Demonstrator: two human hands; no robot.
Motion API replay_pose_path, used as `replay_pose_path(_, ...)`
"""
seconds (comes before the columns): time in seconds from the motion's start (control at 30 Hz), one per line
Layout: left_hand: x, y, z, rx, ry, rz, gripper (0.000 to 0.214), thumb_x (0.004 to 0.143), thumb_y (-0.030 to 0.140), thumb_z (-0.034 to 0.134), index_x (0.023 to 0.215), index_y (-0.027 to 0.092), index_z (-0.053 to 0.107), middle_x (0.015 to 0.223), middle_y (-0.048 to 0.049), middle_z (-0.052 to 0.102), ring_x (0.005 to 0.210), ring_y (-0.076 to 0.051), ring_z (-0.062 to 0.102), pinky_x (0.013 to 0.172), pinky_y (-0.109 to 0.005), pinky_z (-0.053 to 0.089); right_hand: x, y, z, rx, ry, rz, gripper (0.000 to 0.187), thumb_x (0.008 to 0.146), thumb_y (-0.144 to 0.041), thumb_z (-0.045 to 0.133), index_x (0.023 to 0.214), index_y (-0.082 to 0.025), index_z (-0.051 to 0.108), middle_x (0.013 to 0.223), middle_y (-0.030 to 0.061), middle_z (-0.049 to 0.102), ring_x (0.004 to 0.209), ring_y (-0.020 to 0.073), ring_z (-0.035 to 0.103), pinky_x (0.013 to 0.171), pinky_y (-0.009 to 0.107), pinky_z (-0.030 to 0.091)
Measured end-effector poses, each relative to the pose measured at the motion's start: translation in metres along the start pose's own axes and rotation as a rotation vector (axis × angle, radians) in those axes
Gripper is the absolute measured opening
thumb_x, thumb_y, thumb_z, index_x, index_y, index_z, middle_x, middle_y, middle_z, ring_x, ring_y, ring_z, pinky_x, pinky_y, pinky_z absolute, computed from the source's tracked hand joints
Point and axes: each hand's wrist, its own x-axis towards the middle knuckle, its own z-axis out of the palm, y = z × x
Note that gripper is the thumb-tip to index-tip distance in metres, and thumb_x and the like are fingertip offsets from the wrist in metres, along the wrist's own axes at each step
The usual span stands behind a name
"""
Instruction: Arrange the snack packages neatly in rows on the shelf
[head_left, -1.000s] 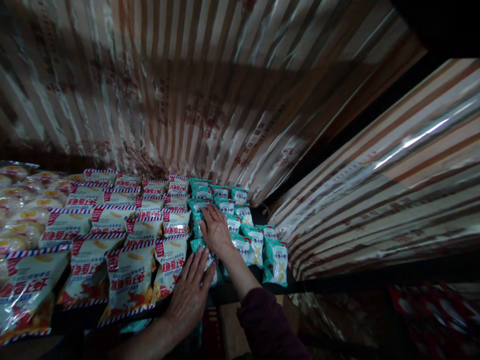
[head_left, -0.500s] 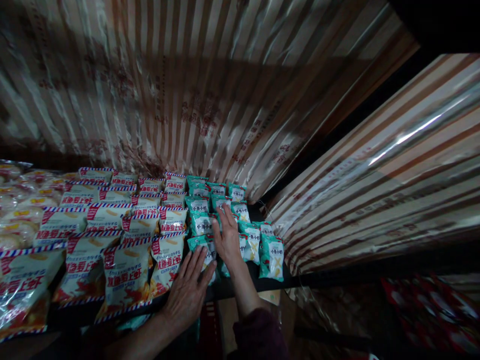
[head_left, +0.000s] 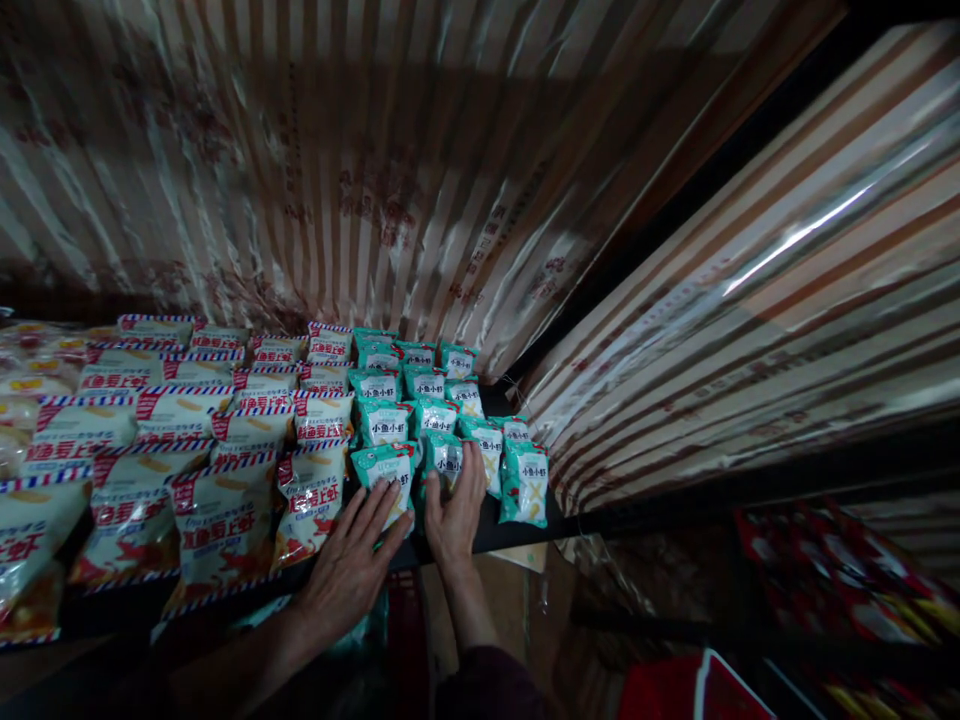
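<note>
Rows of small teal snack packets (head_left: 420,400) lie on a dark shelf (head_left: 517,530). My left hand (head_left: 349,565) rests flat with fingers spread on the front teal packet (head_left: 386,470) and the white packet beside it. My right hand (head_left: 454,510) lies open on the front middle teal packet (head_left: 446,455), fingers pointing away from me. Another teal packet (head_left: 525,485) lies apart at the right end of the front row.
Larger white packets with red and blue striped edges (head_left: 217,500) fill the shelf to the left. Striped foil-like sheeting (head_left: 375,160) hangs behind and at the right. Red packaging (head_left: 825,590) sits on a lower level at the right.
My right hand has drawn back from the middle rows to the front row of teal packets. My left hand has stayed on the front packets. The view has shifted slightly.
</note>
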Motion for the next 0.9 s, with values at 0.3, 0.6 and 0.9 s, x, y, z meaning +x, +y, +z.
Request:
replay_pose_path(0.3, 0.004, -0.004, 0.005, 0.002, 0.035, 0.016, 0.063, 0.083, 0.007, 0.052, 0.142, 0.023, 0.037, 0.158, -0.0127, 0.012, 0.143, -0.033, 0.018, 0.112, -0.05, 0.028, -0.001, 0.005, 0.009, -0.01, -0.031, 0.016, 0.056, 0.095, -0.032, 0.04, 0.146, -0.018, 0.025, 0.153, 0.0188, 0.023, 0.143, 0.0289, 0.021, 0.108, 0.056, 0.033)
replay_pose_path(0.6, 0.002, -0.002, -0.001, -0.015, 0.018, -0.002, 0.067, 0.085, 0.012, 0.051, 0.148, 0.025, 0.029, 0.157, -0.0129, 0.015, 0.142, -0.035, 0.019, 0.111, -0.053, 0.027, 0.002, 0.0, 0.012, 0.022, -0.009, -0.019, 0.061, 0.092, -0.037, 0.049, 0.145, -0.018, 0.027, 0.149, 0.0188, 0.032, 0.139, 0.0295, 0.03, 0.106, 0.055, 0.036)
replay_pose_path(0.9, -0.001, 0.006, -0.007, 0.0, -0.021, -0.015, 0.063, 0.09, 0.019, 0.05, 0.149, 0.023, 0.028, 0.158, -0.0129, 0.014, 0.143, -0.035, 0.015, 0.112, -0.053, 0.025, 0.0, 0.01, 0.008, 0.001, -0.004, 0.071, 0.067, 0.09, -0.046, 0.048, 0.145, -0.014, 0.029, 0.149, 0.0215, 0.033, 0.138, 0.0318, 0.032, 0.103, 0.053, 0.039)
